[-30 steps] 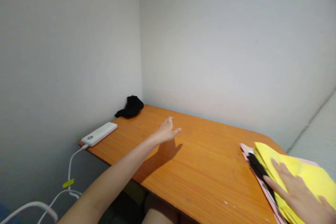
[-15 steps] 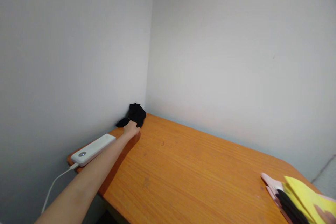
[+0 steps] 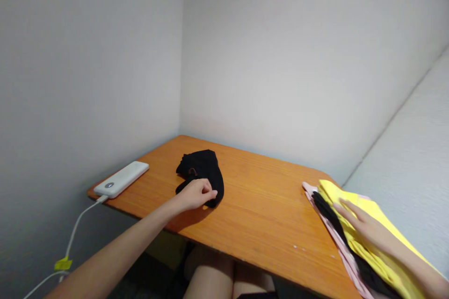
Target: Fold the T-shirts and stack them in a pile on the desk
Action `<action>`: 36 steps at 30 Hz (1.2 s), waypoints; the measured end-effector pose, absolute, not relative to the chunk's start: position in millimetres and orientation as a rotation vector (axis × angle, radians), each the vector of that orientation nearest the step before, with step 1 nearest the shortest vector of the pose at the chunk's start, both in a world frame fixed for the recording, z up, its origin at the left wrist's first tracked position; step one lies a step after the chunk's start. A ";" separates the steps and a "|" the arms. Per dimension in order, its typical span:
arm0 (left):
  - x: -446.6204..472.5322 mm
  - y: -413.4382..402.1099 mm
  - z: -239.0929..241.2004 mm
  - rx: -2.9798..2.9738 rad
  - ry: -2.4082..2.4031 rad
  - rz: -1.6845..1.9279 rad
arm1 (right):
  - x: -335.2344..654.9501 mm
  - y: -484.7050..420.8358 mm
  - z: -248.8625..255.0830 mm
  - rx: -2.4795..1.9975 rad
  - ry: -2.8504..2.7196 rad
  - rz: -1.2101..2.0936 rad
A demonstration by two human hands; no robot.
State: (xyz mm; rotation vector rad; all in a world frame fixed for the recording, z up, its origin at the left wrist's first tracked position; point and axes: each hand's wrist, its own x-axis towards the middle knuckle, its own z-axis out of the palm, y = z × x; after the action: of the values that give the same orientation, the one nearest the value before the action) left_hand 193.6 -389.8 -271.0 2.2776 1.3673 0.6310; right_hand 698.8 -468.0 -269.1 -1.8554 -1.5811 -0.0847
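My left hand (image 3: 198,194) is closed around the near edge of a bunched black cloth item (image 3: 201,163) over the left half of the table. A small reddish mark shows on the dark fabric; its exact kind is unclear. At the table's right side, my right hand (image 3: 363,224) lies flat with its fingers stretched out on a folded yellow garment (image 3: 354,238). Under the yellow one are a black garment (image 3: 335,219) and a pink garment (image 3: 345,254), stacked with their edges showing.
A white power bank (image 3: 122,180) rests at the left end of the wooden table (image 3: 266,205), with a white cable (image 3: 75,231) hanging off the edge. Walls stand behind and to the left. My legs (image 3: 213,275) are under the table's near edge.
My left hand has drawn the black cloth item from the far left corner toward me and to the right. The view has turned rightward, showing more of my right hand and the garment stack.
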 end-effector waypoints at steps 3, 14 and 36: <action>186.1 -430.7 -270.3 2.322 1.280 0.643 | 656.9 -471.7 -239.7 -1.795 -1.593 -0.029; 173.9 -472.2 -240.5 2.729 1.499 0.816 | 509.1 -461.0 -276.3 -1.648 -1.669 0.697; 251.9 -510.1 -244.2 2.300 1.461 0.614 | 445.3 -508.2 -294.2 -1.251 -1.693 0.937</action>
State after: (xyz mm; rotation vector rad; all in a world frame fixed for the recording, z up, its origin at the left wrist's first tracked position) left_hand 251.9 -510.1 -244.2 2.2998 1.4611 0.6140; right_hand 445.3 -508.2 -294.2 -1.2505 -1.6932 0.9374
